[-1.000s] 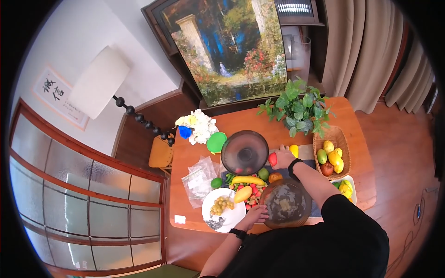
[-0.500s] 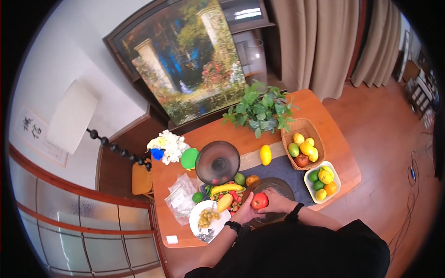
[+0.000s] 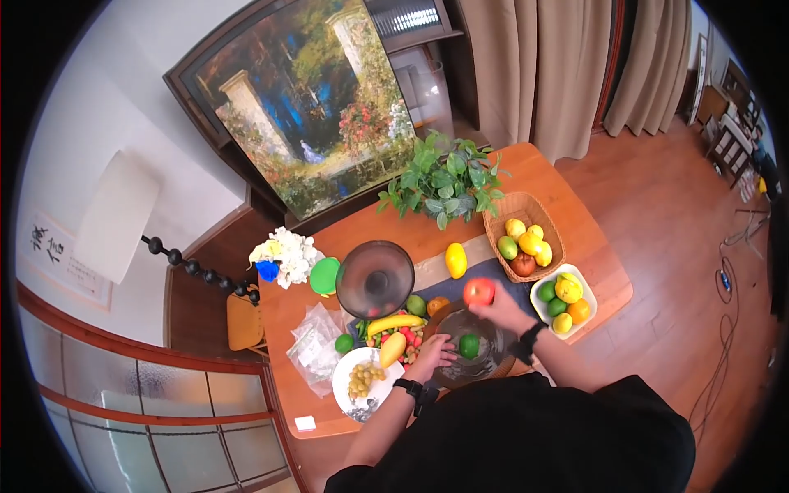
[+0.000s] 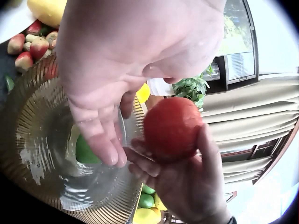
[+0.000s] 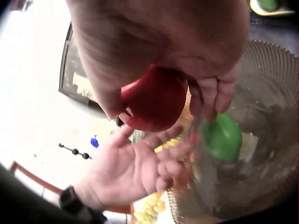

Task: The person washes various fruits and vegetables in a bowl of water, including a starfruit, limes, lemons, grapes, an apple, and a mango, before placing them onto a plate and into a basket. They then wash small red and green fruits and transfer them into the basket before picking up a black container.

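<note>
So the left hand (image 3: 431, 360) is hovering by a glass bowl (image 3: 450, 375), fingers loosely stretched out and holding nothing, while a green fruit (image 3: 468, 346) is sitting inside. The right hand (image 3: 503, 312) is gripping a red apple (image 3: 479, 292) up near the bowl's far side. Further back, a yellow mango (image 3: 456, 260) is lying on the counter (image 3: 606, 287), and a leafy plant (image 3: 445, 181) is standing behind it.

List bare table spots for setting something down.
Free: between flowers and plant, behind the far bowl; right of basket, up to the table edge. Crowded: around plate, banana and near bowl.
</note>
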### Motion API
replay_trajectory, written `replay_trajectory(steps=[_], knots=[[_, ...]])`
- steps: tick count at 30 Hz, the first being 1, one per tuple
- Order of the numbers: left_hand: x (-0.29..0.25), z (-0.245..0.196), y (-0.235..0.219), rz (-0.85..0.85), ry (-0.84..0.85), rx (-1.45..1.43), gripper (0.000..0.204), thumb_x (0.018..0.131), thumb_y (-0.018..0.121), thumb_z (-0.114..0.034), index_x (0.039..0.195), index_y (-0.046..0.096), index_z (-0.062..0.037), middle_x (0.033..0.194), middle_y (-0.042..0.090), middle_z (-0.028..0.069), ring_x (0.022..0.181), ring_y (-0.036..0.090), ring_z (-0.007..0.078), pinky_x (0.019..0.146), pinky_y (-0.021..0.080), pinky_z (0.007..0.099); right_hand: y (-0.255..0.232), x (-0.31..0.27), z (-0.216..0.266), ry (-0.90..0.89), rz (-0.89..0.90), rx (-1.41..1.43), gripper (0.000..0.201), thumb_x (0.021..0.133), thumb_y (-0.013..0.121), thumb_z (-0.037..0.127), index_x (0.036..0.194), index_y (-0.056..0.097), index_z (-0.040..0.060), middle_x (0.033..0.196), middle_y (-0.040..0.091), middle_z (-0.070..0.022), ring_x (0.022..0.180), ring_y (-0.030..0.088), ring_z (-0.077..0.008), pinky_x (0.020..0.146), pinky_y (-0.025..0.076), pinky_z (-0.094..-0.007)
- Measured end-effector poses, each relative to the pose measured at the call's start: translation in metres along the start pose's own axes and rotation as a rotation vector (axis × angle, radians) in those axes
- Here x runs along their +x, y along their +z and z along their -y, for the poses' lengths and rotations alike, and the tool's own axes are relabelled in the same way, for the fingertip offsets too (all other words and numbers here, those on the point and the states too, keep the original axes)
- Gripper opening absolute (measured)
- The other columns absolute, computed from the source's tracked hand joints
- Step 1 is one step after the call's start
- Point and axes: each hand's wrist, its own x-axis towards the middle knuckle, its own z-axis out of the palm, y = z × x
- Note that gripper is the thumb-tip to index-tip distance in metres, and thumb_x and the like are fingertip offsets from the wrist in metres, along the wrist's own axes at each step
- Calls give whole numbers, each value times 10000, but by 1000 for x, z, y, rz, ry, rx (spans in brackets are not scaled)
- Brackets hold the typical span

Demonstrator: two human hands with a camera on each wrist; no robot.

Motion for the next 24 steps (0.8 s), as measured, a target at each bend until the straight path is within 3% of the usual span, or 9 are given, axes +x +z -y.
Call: replay_trajectory(steps=[3, 8, 11, 13, 17, 19, 20, 22, 24], knots=[[-3, -2, 4, 10, 12, 15, 391, 1018, 456, -333, 1307, 493, -73, 1178, 603, 131, 912, 665, 219, 759, 540, 342, -21, 38, 8, -137, -224, -407, 833, 699, 847, 269, 1314, 371, -30, 1152, 615, -268, 1101, 615, -399, 950, 496, -431], [5, -1, 22, -49, 42, 200, 370, 995, 500, -282, 1289, 547, -63, 1108, 616, 90, 820, 658, 179, 667, 517, 295, -22, 72, -31, 151, -47, -588, 935, 709, 822, 340, 1398, 331, -58, 1201, 593, -308, 1136, 596, -418, 970, 488, -436], [9, -2, 29, -25, 62, 315, 370, 985, 511, -267, 1286, 555, -56, 1048, 624, 69, 751, 637, 159, 620, 492, 279, -25, 68, -30, 150, 88, -545, 874, 748, 773, 364, 1391, 367, -68, 1196, 581, -326, 1109, 598, -431, 962, 490, -449], [13, -3, 32, -40, 30, 372, 346, 978, 508, -261, 1253, 571, -60, 975, 632, 62, 685, 615, 155, 574, 475, 277, -10, 47, -34, -224, -305, -731, 562, 839, 664, 235, 1304, 489, -28, 1039, 628, -247, 997, 619, -412, 906, 505, -468], [23, 1, 34, -95, -37, 430, 303, 969, 493, -246, 1184, 593, -57, 930, 631, 73, 663, 618, 166, 553, 485, 299, -1, -24, 10, -520, 153, -657, 417, 839, 658, 227, 1214, 574, 66, 1074, 608, -229, 954, 625, -399, 865, 514, -461], [24, 4, 35, -130, -103, 416, 294, 958, 480, -245, 1150, 587, -50, 916, 629, 86, 660, 627, 181, 550, 500, 323, 12, -56, 5, -527, 445, -705, 459, 819, 687, 252, 1223, 556, 77, 1058, 627, -222, 974, 640, -401, 857, 517, -476], [25, 7, 34, -127, -105, 423, 294, 958, 480, -245, 1150, 587, -50, 916, 629, 86, 660, 627, 181, 550, 500, 323, 17, -65, -2, -524, 438, -702, 459, 819, 687, 252, 1223, 556, 77, 1058, 627, -222, 974, 640, -401, 857, 517, -476], [28, 13, 30, -36, -142, 477, 325, 950, 479, -261, 1177, 567, -46, 1008, 619, 117, 762, 657, 241, 623, 541, 388, 27, -74, -19, -273, 681, -894, 589, 798, 718, 279, 1302, 497, 69, 1069, 638, -213, 1042, 632, -410, 883, 509, -471], [30, 18, 26, 4, -188, 453, 373, 956, 498, -316, 1218, 539, -53, 1057, 607, 124, 828, 655, 273, 672, 547, 416, 41, -69, -41, -181, 660, -836, 628, 794, 726, 284, 1331, 478, 72, 1089, 639, -228, 1018, 647, -412, 858, 521, -481]])
